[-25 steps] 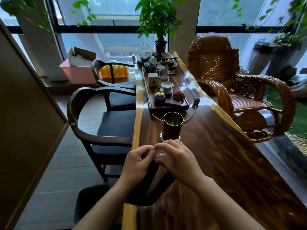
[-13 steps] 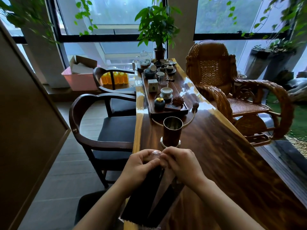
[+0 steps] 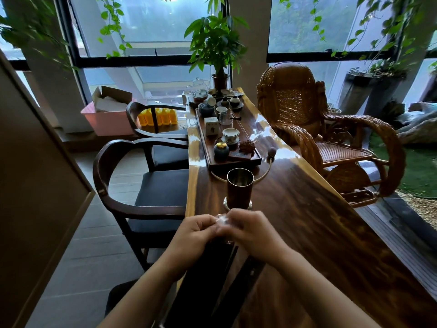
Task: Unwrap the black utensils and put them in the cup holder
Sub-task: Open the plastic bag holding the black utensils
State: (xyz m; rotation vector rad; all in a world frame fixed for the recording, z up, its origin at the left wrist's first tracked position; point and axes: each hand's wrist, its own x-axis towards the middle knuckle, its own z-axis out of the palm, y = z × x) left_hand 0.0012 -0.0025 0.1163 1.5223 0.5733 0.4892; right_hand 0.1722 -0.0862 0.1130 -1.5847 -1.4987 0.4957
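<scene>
- Head view, hands: we see the left hand (image 3: 192,235) and the right hand (image 3: 250,230) meeting just below centre, fingertips pinched together on the crumpled clear end of a wrapper (image 3: 222,221). Both hands are closed on that film; neither is free.
- Head view, the task's thing: the black utensils (image 3: 210,275) hang from the pinch toward 6 o'clock as a long dark bundle, sheathed in the wrapper and lying over the near edge of the table (image 3: 307,233). We cannot tell how many pieces the bundle holds.
- Head view, the target: the cup holder (image 3: 239,188), a dark metal tumbler on a bright round base, stands upright at 12 o'clock from the hands, just beyond them and apart from the fingers. Its mouth is open and looks empty.
- Head view, surroundings: a tea tray (image 3: 210,147) with small cups sits farther on at 12 o'clock; a rattan chair (image 3: 307,114) stands at 2 o'clock.
- Handling, as we judge it: the utensils appear light and stiff, likely plastic, while the film is thin, soft and slippery. We expect the film to tear best at its gathered end, where both hands now grip.
- Hold, as we judge it: once the film opens, we would take the utensils by their handles, mid-length, and lower them upright into the tumbler, which may tip if struck.
</scene>
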